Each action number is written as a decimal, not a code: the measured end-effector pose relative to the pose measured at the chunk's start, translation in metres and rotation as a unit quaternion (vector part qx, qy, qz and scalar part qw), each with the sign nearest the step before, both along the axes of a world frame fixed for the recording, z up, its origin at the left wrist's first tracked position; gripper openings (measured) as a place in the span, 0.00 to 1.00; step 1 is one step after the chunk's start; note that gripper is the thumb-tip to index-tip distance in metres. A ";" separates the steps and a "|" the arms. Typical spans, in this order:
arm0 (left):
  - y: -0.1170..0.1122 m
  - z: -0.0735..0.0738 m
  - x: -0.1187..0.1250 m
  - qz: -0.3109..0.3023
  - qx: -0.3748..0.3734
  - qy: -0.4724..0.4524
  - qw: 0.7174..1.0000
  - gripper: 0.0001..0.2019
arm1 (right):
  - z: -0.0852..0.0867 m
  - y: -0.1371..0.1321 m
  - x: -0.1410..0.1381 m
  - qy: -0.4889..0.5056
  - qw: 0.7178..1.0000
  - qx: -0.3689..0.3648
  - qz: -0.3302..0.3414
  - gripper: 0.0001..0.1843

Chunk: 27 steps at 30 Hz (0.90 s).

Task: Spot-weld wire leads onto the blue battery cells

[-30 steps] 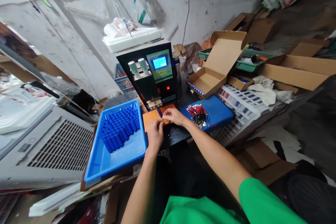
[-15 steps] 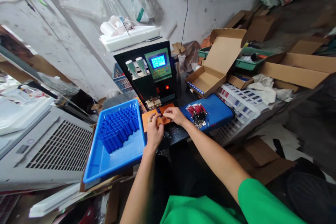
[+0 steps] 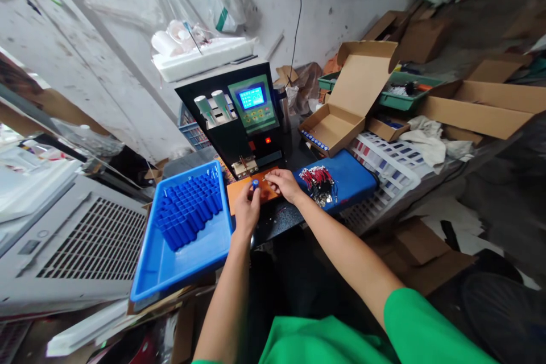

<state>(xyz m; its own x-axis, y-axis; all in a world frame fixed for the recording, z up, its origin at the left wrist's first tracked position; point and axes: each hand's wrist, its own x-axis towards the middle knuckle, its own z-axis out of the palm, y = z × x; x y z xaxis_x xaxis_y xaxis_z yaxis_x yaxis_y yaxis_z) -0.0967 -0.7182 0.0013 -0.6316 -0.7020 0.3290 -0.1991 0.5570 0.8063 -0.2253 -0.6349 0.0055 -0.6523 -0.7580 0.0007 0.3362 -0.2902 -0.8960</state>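
Over the orange board (image 3: 270, 195), my left hand (image 3: 247, 209) grips a blue cylindrical battery cell (image 3: 255, 183) with one end facing up. Just to its right, my right hand (image 3: 285, 184) is closed in a pinch; what lies between its fingertips is too small to name. Directly behind both hands stands a black spot welding machine (image 3: 222, 151) with a lit blue screen (image 3: 251, 98) and metal electrodes (image 3: 244, 166). Right of my right hand, a bundle of red and black wire leads (image 3: 319, 182) lies on a blue pad (image 3: 356, 173).
On the left, a blue plastic tray (image 3: 140, 267) holds many upright blue cells (image 3: 187, 207). An open cardboard box (image 3: 345, 119) with a row of cells sits behind the pad. A white plastic basket (image 3: 403, 173) and green trays (image 3: 396, 99) are farther right.
My left hand has drawn slightly back from the electrodes, and the cell now shows its end upward. My right hand has parted a little from it. The whole view has shifted slightly.
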 end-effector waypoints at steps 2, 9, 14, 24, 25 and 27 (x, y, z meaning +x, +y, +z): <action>-0.003 0.007 -0.002 0.015 0.022 0.003 1.000 0.16 | 0.000 -0.001 0.001 -0.003 1.000 0.006 -0.010 0.17; -0.011 0.015 -0.009 -0.005 0.055 -0.002 0.998 0.14 | 0.002 -0.004 0.003 -0.003 0.999 0.016 -0.029 0.16; -0.008 0.008 -0.012 -0.020 0.057 0.009 0.998 0.15 | 0.003 -0.004 0.003 0.003 0.999 0.023 -0.032 0.15; -0.009 -0.007 -0.012 0.025 -0.025 -0.067 0.997 0.14 | 0.012 -0.007 0.008 -0.001 0.999 0.040 -0.036 0.15; -0.008 -0.007 -0.012 0.032 -0.033 -0.073 0.996 0.14 | 0.013 -0.008 0.009 0.000 0.999 0.039 -0.037 0.15; -0.007 -0.006 -0.012 0.046 -0.048 -0.088 0.994 0.15 | 0.016 -0.012 0.012 0.008 0.999 0.037 -0.040 0.16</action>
